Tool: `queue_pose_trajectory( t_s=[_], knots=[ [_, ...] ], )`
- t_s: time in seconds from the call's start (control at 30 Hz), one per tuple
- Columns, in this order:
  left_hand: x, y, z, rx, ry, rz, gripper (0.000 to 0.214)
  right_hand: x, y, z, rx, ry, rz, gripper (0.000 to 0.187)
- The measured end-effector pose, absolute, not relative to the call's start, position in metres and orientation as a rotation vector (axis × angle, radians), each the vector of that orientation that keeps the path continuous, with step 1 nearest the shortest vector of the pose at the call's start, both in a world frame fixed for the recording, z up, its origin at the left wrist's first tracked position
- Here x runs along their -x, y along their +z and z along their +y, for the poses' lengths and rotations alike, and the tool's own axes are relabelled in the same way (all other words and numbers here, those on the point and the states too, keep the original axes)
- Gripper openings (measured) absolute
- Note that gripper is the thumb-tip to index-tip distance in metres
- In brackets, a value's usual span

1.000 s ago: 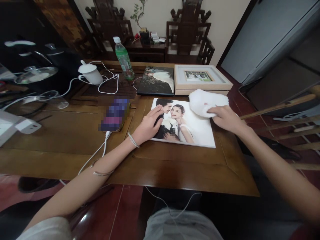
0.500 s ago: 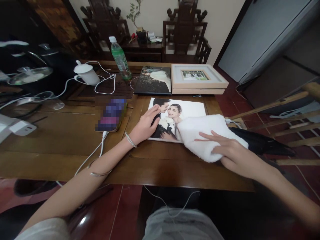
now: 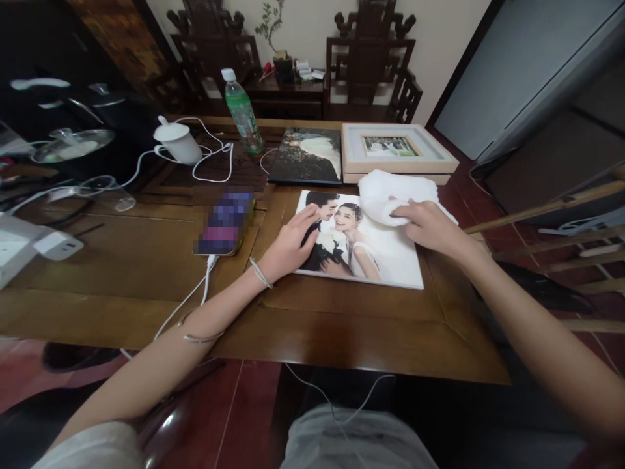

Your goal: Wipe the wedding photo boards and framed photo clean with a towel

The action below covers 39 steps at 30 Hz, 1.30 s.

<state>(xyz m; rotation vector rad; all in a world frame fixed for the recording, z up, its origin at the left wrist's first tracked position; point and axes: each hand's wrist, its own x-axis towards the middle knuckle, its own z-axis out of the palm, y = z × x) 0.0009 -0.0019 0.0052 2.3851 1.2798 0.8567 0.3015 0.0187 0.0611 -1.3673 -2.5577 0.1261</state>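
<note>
A photo panel (image 3: 364, 251) showing a couple in wedding clothes lies flat on the wooden table (image 3: 317, 326). My left hand (image 3: 297, 242) rests on its left edge, fingers stretched out over the picture. In my right hand (image 3: 430, 225) is a white cloth (image 3: 403, 195), pressed on the panel's upper right corner, with part of it hanging past the edge. The cloth hides that corner. Behind the panel are a dark photo panel (image 3: 307, 156) and a light wooden picture frame (image 3: 400, 148) lying on another.
Left of the panel lies a phone (image 3: 225, 223) on a white charging cable. A green drink bottle (image 3: 244, 114), a white lidded cup (image 3: 178, 142) and a power strip (image 3: 19, 251) are on the table. A wooden chair (image 3: 551, 208) stands at the right.
My right hand and the cloth have moved up and away from me, from the panel's lower right to its upper right, uncovering the lower right part. My left hand stays on the panel.
</note>
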Motion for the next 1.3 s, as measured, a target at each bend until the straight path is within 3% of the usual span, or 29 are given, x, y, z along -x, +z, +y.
queue_pose_trajectory(
  t_s=[0.4, 0.7, 0.97, 1.3],
  knots=[
    [-0.001, 0.005, -0.002, -2.401, 0.834, 1.295, 0.039, -0.274, 0.063, -0.12, 1.072, 0.257, -2.831, 0.046],
    [-0.001, 0.006, -0.002, -2.391, 0.834, 1.283, 0.04, -0.265, 0.068, -0.041, 1.097, 0.342, -2.691, 0.051],
    [0.0, 0.005, -0.002, -2.385, 0.86, 1.277, 0.039, -0.271, 0.065, 0.041, 1.289, 0.227, -2.532, 0.055],
    [0.0, 0.002, -0.001, -2.376, 0.847, 1.287, 0.039, -0.255, 0.057, -0.059, 1.186, 0.217, -2.64, 0.05]
  ],
)
